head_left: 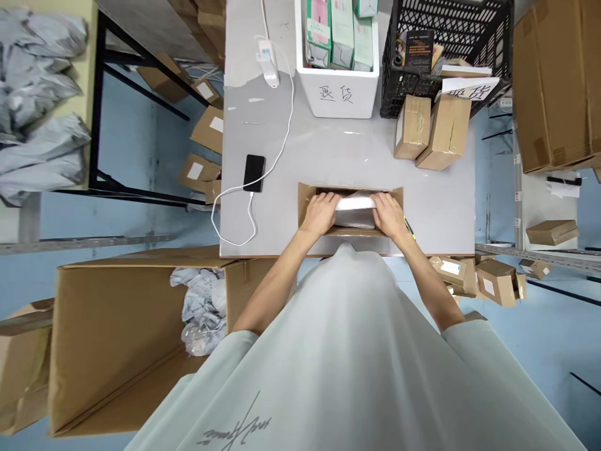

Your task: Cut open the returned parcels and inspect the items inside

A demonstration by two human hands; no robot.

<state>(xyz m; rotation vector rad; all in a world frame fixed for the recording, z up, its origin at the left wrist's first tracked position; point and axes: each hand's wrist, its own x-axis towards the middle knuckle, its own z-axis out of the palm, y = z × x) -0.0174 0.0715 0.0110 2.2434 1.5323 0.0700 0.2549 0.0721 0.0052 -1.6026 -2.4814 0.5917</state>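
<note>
An open cardboard box [305,200] lies on the grey table [328,156] near its front edge. Inside it is a white wrapped packet [355,210]. My left hand [322,212] curls over the packet's left end, and my right hand [389,213] curls over its right end. Both hands sit inside the box, fingers bent down on the packet.
A black phone [254,172] on a white charging cable lies left of the box. A white bin [338,56] of cartons and a black crate [446,50] stand at the back, with two small cardboard boxes [429,128]. A big open carton [126,338] stands on the floor at left.
</note>
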